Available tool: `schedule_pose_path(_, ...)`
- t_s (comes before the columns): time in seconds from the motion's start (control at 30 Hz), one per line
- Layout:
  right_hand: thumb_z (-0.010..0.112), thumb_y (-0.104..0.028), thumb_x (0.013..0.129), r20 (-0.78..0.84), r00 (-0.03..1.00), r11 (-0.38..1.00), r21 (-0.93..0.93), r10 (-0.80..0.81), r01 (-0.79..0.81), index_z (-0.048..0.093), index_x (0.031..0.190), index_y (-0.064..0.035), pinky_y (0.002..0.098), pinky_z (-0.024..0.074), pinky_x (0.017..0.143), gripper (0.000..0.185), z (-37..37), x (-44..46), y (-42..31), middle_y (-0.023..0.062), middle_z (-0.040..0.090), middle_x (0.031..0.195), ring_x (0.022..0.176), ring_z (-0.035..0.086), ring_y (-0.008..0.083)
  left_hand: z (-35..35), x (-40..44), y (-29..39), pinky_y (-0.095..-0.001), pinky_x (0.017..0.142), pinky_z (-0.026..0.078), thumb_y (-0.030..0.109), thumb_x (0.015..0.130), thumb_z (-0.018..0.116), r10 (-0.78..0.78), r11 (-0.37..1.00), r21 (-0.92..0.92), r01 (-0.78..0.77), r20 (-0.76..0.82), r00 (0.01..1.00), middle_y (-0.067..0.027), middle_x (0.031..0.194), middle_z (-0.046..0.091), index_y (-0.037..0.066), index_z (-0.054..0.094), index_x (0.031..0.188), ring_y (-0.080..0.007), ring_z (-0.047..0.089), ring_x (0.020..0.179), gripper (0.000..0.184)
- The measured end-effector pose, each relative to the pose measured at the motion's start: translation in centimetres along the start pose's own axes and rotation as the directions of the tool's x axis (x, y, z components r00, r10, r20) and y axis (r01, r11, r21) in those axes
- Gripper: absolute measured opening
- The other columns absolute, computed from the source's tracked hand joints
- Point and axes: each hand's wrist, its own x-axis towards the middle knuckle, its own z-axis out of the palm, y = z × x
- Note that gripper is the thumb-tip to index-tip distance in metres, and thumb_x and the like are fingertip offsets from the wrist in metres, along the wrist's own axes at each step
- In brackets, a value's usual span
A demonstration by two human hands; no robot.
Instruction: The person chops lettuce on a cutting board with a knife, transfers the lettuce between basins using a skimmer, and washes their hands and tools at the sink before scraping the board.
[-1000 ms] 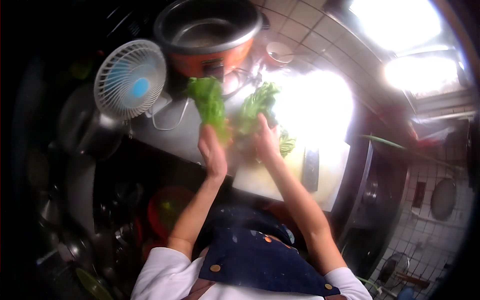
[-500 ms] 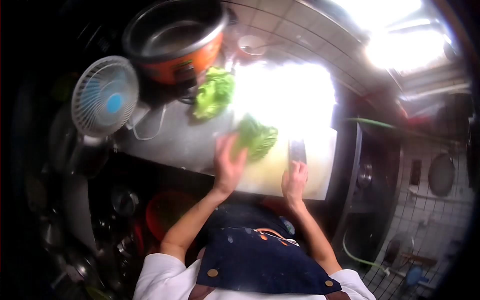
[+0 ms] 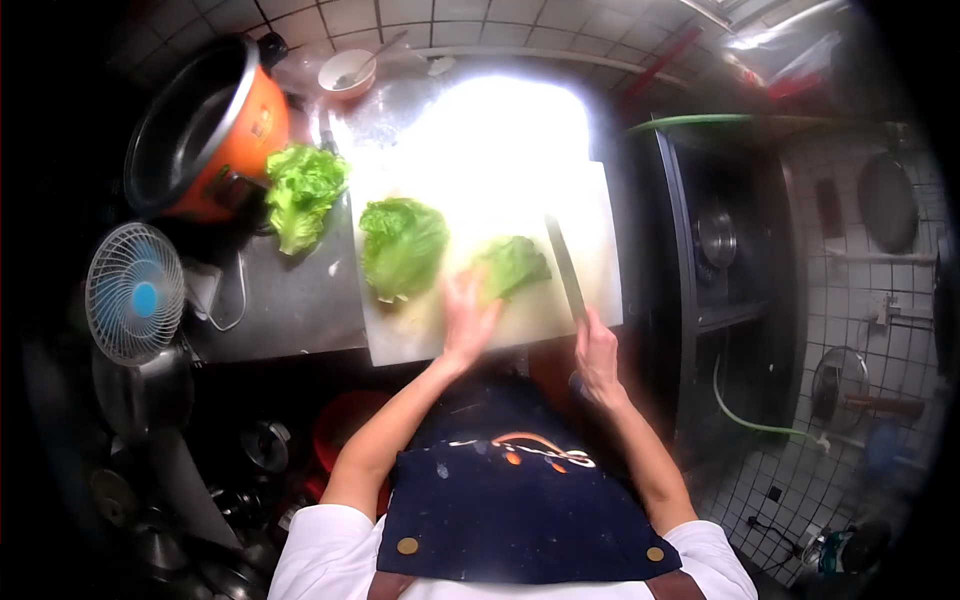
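On the white cutting board (image 3: 400, 345), a smaller portion of lettuce (image 3: 517, 266) lies under and beside the fingers of my left hand (image 3: 470, 318). These fingers are slightly blurred but appear curled on its left edge. Gripped by its handle in my right hand (image 3: 598, 358) is a kitchen knife (image 3: 566, 268), its blade pointing away from me, to the right of that lettuce and apart from it. A larger bunch of lettuce (image 3: 403, 247) rests on the board's left side. Strong glare hides the far part of the board.
Another lettuce bunch (image 3: 305, 195) sits on the metal counter (image 3: 285, 305), by an orange pot-like cooker (image 3: 250, 125). A fan (image 3: 135, 293) stands at the left. Behind is a white bowl (image 3: 347, 75) with a utensil. A green hose (image 3: 740, 120) runs at the right.
My view has swung, so the counter sits further left. A smaller lettuce portion now shows apart from the larger bunch, with my left hand at it. The knife stays in my right hand, its blade now slanted.
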Motion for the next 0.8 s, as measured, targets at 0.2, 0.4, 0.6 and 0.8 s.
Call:
schedule_pose_path(0.2,0.047,-0.005,0.086,-0.005,0.971,0.968,-0.086,-0.238,0.236,0.051,0.101,-0.0025,0.0428,0.0496,0.057,0.016,-1.2,-1.0,-1.6,0.0201,0.059,0.081,0.068,0.06,0.037,1.0,-0.4,0.8,-0.0398,0.09,0.038,0.004,0.069,0.07,-0.018,0.998,0.063,0.025,-0.11,0.994,-0.0195,0.118,0.035,0.009,0.049,0.113,-0.0329,0.045,0.104,0.048)
schedule_pose_path(0.4,0.044,-0.001,0.081,0.297,0.944,0.913,-0.327,-0.146,0.244,0.042,0.088,-0.0018,0.0456,0.0502,0.053,0.008,2.4,1.2,0.1,0.0194,0.059,0.072,0.062,0.061,0.0375,1.4,-0.3,-0.1,-0.039,0.087,0.042,0.004,0.071,0.069,0.084,0.989,0.13,-0.069,-0.116,0.99,-0.0187,0.114,0.04,0.005,0.057,0.096,-0.0328,0.048,0.104,0.028)
schedule_pose_path(0.6,0.045,0.001,0.079,0.332,0.92,0.9,-0.303,-0.207,0.312,0.042,0.09,0.0007,0.0465,0.0508,0.054,0.011,1.8,1.9,0.2,0.0206,0.059,0.063,0.062,0.061,0.0385,0.4,-2.4,0.4,-0.0389,0.085,0.042,0.008,0.076,0.065,0.02,0.99,0.141,0.0,-0.143,0.99,-0.0193,0.114,0.041,0.004,0.059,0.093,-0.0323,0.052,0.099,0.018)
schedule_pose_path(0.8,0.043,0.001,0.081,0.264,0.899,0.882,-0.232,-0.35,0.411,0.043,0.094,0.0018,0.0458,0.0507,0.052,0.013,3.7,4.0,0.4,0.022,0.059,0.067,0.06,0.061,0.0373,1.1,-4.2,0.2,-0.0391,0.086,0.04,0.009,0.074,0.068,-0.028,0.981,0.18,0.068,-0.216,0.976,-0.0203,0.112,0.042,0.006,0.059,0.095,-0.0337,0.048,0.103,0.023)
